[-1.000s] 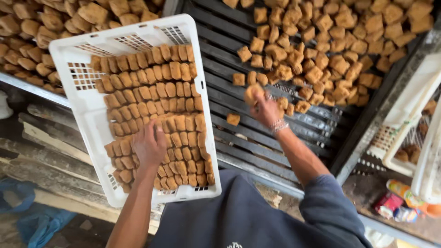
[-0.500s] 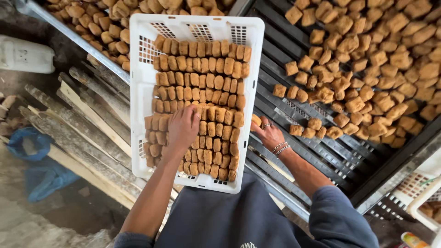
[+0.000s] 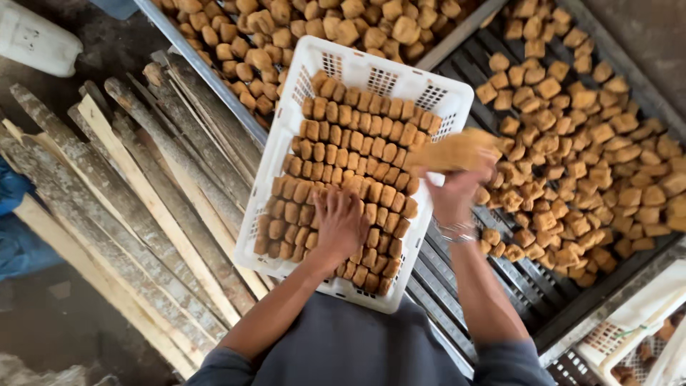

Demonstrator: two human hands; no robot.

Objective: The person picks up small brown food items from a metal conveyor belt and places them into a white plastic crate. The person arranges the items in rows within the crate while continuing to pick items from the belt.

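Observation:
A white perforated plastic crate [image 3: 443, 100] holds neat rows of brown fried tofu pieces [image 3: 350, 150]. My left hand [image 3: 339, 223] lies flat, fingers spread, on the rows near the crate's front. My right hand [image 3: 454, 189] hovers at the crate's right rim, holding a blurred handful of fried tofu pieces [image 3: 454, 150] over the edge. A metal bracelet [image 3: 457, 232] sits on that wrist. To the right, a dark slatted metal rack [image 3: 443, 268] carries a loose heap of the same tofu pieces [image 3: 593, 171].
Weathered wooden slats [image 3: 136, 193] lie in a pile at left. A second tray of loose tofu [image 3: 286, 28] runs behind the crate. A white plastic jug [image 3: 36, 39] lies top left. Another white crate [image 3: 629, 329] shows at bottom right.
My right hand has come up from the rack's front edge to the crate's right rim, now carrying tofu pieces. My left hand stays pressed on the rows. The view shifted right.

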